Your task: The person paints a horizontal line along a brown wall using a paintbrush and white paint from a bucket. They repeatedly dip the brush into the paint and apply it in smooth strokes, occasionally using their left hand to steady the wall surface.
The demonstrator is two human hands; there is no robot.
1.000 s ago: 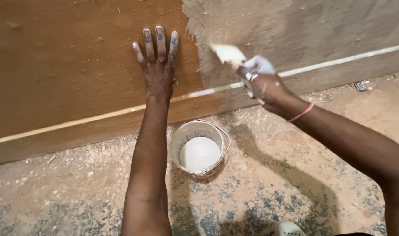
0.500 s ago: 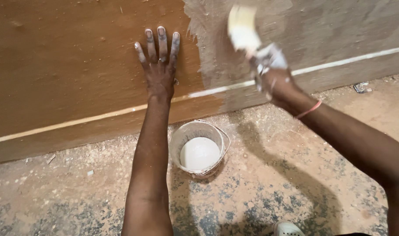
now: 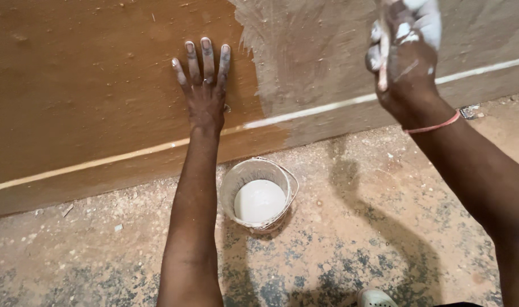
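there is one view only, from a camera worn on the person's head, so no second view shares any of the scene. it looks forward and steeply down, facing a brown wall [image 3: 89,85] that fills the upper half of the frame, with the dusty floor [image 3: 384,227] at its foot filling the lower half. both forearms enter from the bottom edge and run up toward the wall. the camera sits close: the left hand [image 3: 204,94] lies near the centre top, the right hand [image 3: 407,57] is cut by the top edge, and a small bucket [image 3: 245,173] stands almost straight below the lens.
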